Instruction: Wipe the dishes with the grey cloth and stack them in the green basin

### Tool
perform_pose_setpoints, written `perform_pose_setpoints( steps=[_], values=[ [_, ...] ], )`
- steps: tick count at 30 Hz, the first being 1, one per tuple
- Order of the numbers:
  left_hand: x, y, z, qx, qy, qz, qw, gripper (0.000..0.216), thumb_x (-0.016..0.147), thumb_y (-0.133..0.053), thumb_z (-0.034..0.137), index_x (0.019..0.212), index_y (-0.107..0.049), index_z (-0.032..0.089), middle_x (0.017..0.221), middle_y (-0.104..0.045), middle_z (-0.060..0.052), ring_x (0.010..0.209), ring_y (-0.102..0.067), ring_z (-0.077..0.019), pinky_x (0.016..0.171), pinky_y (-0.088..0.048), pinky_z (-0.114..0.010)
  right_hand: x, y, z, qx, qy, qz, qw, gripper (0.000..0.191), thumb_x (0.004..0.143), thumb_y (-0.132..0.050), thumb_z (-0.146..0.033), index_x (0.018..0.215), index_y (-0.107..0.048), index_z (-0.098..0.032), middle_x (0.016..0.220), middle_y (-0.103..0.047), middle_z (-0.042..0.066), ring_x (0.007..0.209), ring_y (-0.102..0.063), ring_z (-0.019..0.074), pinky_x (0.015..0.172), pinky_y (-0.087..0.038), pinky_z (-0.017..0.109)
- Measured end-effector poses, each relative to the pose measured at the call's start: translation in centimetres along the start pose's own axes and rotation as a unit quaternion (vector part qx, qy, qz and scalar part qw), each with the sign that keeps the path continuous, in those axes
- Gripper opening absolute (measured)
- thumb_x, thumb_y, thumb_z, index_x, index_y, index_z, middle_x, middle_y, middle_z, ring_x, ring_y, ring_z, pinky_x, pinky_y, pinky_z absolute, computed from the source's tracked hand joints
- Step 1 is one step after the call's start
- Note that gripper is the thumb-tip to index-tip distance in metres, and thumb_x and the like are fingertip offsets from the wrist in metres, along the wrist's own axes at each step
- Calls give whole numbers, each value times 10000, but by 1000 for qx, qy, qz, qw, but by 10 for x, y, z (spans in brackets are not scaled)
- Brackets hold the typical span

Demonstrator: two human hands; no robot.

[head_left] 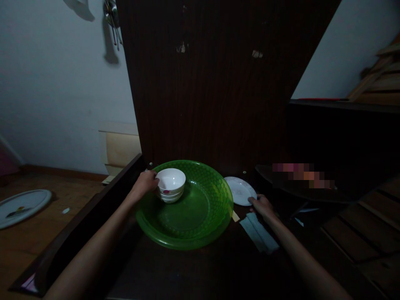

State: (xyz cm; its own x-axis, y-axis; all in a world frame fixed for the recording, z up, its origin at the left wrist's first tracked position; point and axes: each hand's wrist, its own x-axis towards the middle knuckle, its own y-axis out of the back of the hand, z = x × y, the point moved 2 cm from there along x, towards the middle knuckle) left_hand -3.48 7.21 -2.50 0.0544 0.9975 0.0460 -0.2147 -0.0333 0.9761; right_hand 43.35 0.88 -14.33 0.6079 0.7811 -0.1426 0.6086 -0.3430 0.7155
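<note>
In the head view, a stack of white bowls (171,182) sits at the left inside a large green plastic basin (187,243). My left hand (148,182) reaches over the basin's left rim, its fingers closed on the side of the bowls. A pink-red mark shows on the upper bowl. Right of the basin is a white plate (239,191), lying low against the dark back panel. My right hand (262,206) pinches the plate's right edge between thumb and fingers. Just below that hand lies a folded grey-blue cloth (259,233).
A tall dark wooden panel (206,83) rises behind the basin. A raised dark ledge (93,208) borders the left side. At right stands a dark box-like piece (343,141) with a blurred patch. A white oval lid-like object (25,207) lies on the floor at left.
</note>
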Motion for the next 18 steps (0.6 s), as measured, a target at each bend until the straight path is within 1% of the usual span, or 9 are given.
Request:
perform_pose_setpoints(
  steps=[3,5,6,9,10,12,14,15,18],
  values=[
    [-1,3,0,-19,-12,21,1000,314,846,-501,167,1028,-757,149,1056,-763,-146,1017,-708,-273,826,-516,-278,-7,9,-12,-44,18,1,999,578,830,-611,-395,1307,-515,-83,1149,-659,214,991,-689,293,848,-527,372],
    [-2,6,0,-42,-17,32,998,298,840,-514,173,997,-767,156,1051,-764,-136,1009,-708,-275,819,-512,-278,-15,13,-21,-92,38,2,995,606,852,-591,-414,1350,-483,-85,1239,-590,240,1120,-630,322,919,-487,392],
    [-3,7,0,-53,-17,33,998,290,840,-519,174,988,-768,158,1039,-767,-130,995,-711,-273,806,-511,-275,-19,14,-26,-123,50,-2,991,604,876,-560,-428,1365,-467,-87,1238,-575,241,1129,-622,326,922,-480,396],
    [-5,11,-1,-74,-5,30,997,272,851,-531,185,992,-761,157,1036,-768,-121,989,-711,-260,777,-500,-255,-32,18,-39,-226,90,-13,970,575,926,-484,-450,1374,-455,-91,1204,-549,232,1063,-644,321,885,-485,389],
    [-5,12,-1,-81,-1,31,996,270,854,-530,182,991,-760,151,1040,-766,-125,997,-709,-257,774,-496,-249,-35,20,-44,-250,105,-3,963,567,925,-491,-442,1363,-466,-83,1203,-538,234,1053,-645,323,883,-482,388],
    [-7,14,0,-96,9,33,995,271,859,-524,178,990,-758,132,1024,-767,-142,987,-711,-254,763,-494,-245,-41,26,-56,-276,143,37,950,533,919,-513,-412,1327,-500,-69,1199,-525,238,1051,-637,322,895,-472,388],
    [-7,16,-1,-112,20,29,993,277,865,-511,173,983,-755,115,936,-776,-148,920,-728,-249,735,-501,-244,-46,31,-71,-261,181,71,945,460,918,-520,-384,1263,-559,-82,1150,-554,212,1034,-633,298,901,-465,374],
    [-7,17,-1,-117,24,26,992,283,870,-502,172,986,-752,110,879,-778,-140,870,-737,-241,715,-505,-243,-49,33,-81,-239,200,76,947,409,917,-521,-371,1215,-594,-101,1106,-580,186,1008,-634,276,898,-463,360],
    [-9,22,1,-158,34,15,987,296,883,-477,161,1022,-731,105,750,-768,-99,711,-744,-206,654,-515,-226,-62,35,-113,-137,275,59,950,253,890,-540,-331,1032,-662,-160,940,-644,97,905,-632,213,857,-461,310]
  ],
)
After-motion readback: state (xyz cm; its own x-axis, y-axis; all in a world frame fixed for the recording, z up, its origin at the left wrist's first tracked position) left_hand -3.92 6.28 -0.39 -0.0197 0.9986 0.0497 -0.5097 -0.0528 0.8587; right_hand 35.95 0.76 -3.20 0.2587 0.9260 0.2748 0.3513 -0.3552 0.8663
